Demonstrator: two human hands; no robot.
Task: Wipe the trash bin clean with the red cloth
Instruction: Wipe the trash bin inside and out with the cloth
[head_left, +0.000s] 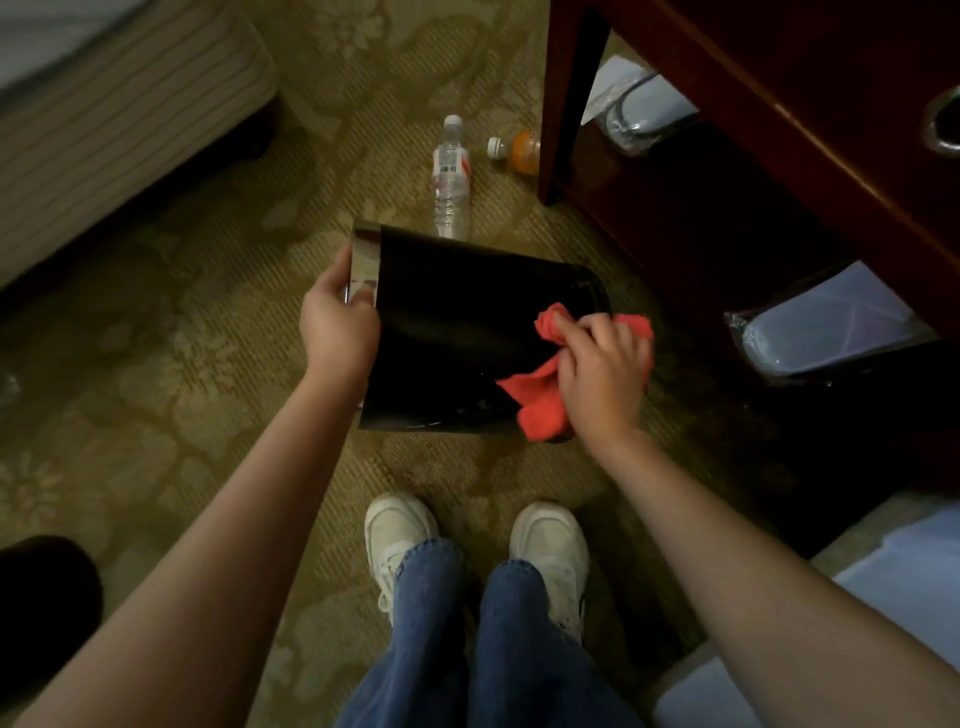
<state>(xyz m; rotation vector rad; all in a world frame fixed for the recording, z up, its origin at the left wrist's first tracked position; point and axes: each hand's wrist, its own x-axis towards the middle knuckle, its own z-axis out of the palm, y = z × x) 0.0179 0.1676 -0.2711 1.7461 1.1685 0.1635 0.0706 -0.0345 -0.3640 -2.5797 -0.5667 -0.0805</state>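
White sneakers (400, 535) stand on patterned carpet (156, 415); beyond them the left hand (337, 327) grips the chrome rim of the tipped black cylindrical trash bin (452, 322); the right hand (602, 374) presses the crumpled red cloth (540, 400) against its side; a clear plastic bottle (451, 182) lies farther off.

Trash bin (457, 322) opening turned away, red cloth (540, 405) partly under right hand (602, 374)

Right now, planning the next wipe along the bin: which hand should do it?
Right. The right hand already presses the cloth on the bin; the left hand grips its rim, steadying it.
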